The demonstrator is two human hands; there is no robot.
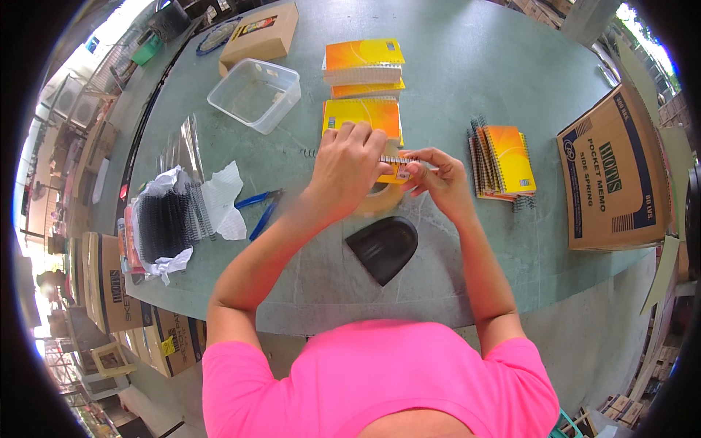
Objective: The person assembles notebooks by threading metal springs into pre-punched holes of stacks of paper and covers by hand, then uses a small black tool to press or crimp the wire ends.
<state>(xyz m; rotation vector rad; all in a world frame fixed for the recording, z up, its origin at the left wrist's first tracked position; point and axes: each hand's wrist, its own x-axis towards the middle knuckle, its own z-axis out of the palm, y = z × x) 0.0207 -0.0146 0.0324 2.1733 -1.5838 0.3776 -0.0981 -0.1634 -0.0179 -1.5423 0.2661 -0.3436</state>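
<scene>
My left hand (349, 166) and my right hand (437, 177) meet at the middle of the grey-green table (467, 66), both gripping one small orange notepad (396, 171) along its punched edge. A metal spiral wire (399, 158) runs across that edge between my fingers. Under the notepad sits a roll of clear tape (382, 198). A yellow-orange notepad (363, 116) lies just beyond my hands. A black scoop-shaped piece (383, 247) rests on the table below them.
Stacked orange notepads (363, 67) at the back, bound notepads (502, 160) at right beside a brown carton (615, 175). A clear plastic tub (255, 94), a flat cardboard box (261, 35), blue pliers (261, 208) and black spiral coils on white wrapping (169, 223) lie left.
</scene>
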